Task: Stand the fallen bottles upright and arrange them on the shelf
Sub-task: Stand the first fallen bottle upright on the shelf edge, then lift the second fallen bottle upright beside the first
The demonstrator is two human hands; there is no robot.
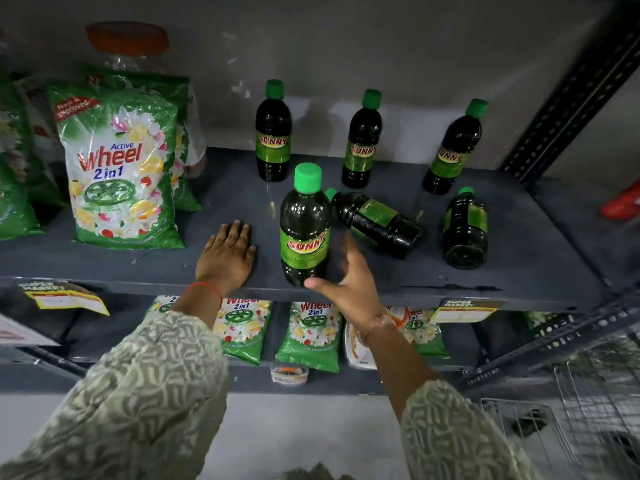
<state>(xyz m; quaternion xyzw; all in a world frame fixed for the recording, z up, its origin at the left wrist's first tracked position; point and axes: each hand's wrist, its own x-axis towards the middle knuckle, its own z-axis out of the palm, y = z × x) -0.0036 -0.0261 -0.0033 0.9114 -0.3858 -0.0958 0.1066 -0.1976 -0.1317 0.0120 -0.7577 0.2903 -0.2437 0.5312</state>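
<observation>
Three dark Sunny bottles with green caps stand upright along the back of the grey shelf: one at the left, one in the middle and one at the right. A fourth upright bottle stands near the front edge. Two bottles lie on their sides: one just behind and right of the front bottle, another farther right. My left hand rests flat on the shelf, left of the front bottle. My right hand is open beside that bottle's base, thumb touching it.
Green Wheel detergent bags stand at the shelf's left, with a clear orange-lidded jar behind them. More detergent packs lie on the lower shelf. A dark perforated upright bounds the right side. A wire basket sits at lower right.
</observation>
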